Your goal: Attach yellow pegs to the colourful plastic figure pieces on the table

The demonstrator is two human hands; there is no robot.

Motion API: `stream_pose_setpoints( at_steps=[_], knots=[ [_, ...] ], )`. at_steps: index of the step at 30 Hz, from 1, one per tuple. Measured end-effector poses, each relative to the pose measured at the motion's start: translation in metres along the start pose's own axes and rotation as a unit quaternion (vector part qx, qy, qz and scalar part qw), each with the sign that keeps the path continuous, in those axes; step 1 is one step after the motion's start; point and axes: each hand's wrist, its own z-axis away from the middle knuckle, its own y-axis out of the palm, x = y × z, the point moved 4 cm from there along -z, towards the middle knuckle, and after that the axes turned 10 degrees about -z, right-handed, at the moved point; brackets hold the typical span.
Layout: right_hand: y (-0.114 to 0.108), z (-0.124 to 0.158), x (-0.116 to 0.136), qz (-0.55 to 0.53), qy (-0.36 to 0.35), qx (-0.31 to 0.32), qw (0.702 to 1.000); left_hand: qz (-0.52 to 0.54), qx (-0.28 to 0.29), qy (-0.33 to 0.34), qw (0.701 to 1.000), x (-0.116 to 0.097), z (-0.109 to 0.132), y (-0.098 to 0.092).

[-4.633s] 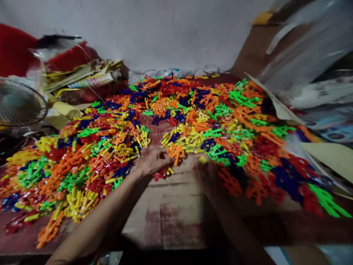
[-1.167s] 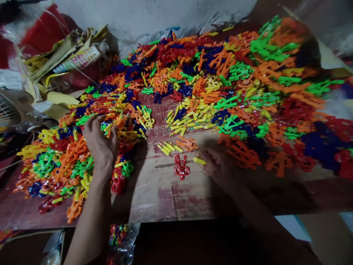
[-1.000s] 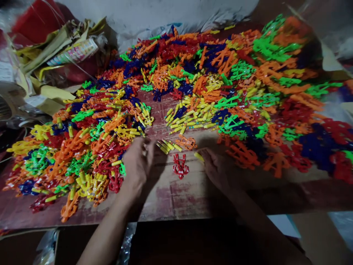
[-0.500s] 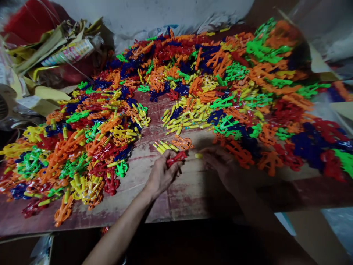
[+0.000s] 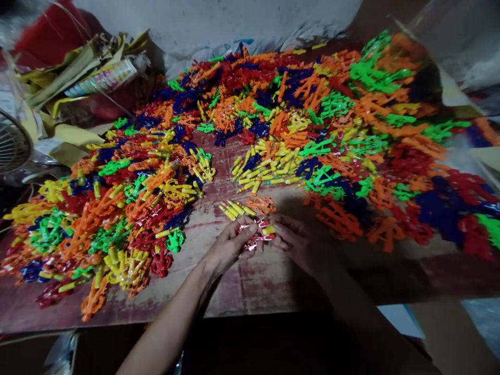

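My left hand is closed round a shiny red plastic piece in what looks like clear wrap. Between the fingertips of my right hand is a short yellow tube, its end against the red piece. The two hands almost meet, low over the table. Just beyond them lie several yellow tubes in a small row and an orange plastic piece. My fingers partly hide the red piece.
A heap of coloured plastic pieces covers the table's left side. A larger heap spreads along the back and right, with a pile of yellow tubes at its front. A fan stands far left, near a red container.
My right hand has moved left with the yellow tube, bringing it against the red piece. The red piece has turned in my left hand. The view has shifted slightly.
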Motion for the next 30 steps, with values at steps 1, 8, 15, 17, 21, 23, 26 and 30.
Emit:
stream_pose_setpoints(
  at_steps=[1,8,15,17,21,23,26,30],
  knots=[
    [0.001,0.000,-0.002,-0.010,0.008,0.002,1.000,-0.004,-0.002,0.000,1.000,0.001,0.000,-0.001],
    [0.003,0.006,-0.001,0.056,-0.065,-0.041,0.995,-0.054,-0.052,-0.017,0.997,0.001,0.000,-0.001],
    [0.008,0.013,0.005,0.280,-0.140,-0.067,0.947,-0.068,-0.057,0.001,0.996,0.008,0.003,0.007],
    [0.012,0.011,0.003,0.288,-0.136,-0.033,0.947,-0.147,-0.086,0.002,0.985,-0.014,0.015,-0.012],
    [0.004,0.004,0.003,0.303,-0.168,-0.042,0.937,-0.423,-0.316,0.093,0.844,-0.105,0.059,-0.087],
    [-0.006,-0.001,0.001,0.338,-0.191,-0.065,0.919,-0.587,-0.461,0.124,0.654,-0.144,0.079,-0.111],
    [-0.015,-0.008,-0.006,0.405,-0.204,-0.055,0.890,-0.715,-0.470,0.195,0.479,-0.148,0.074,-0.104],
    [0.012,-0.017,-0.001,0.514,-0.273,-0.030,0.812,-0.752,-0.276,0.203,0.564,-0.091,0.034,-0.068]
  ],
)
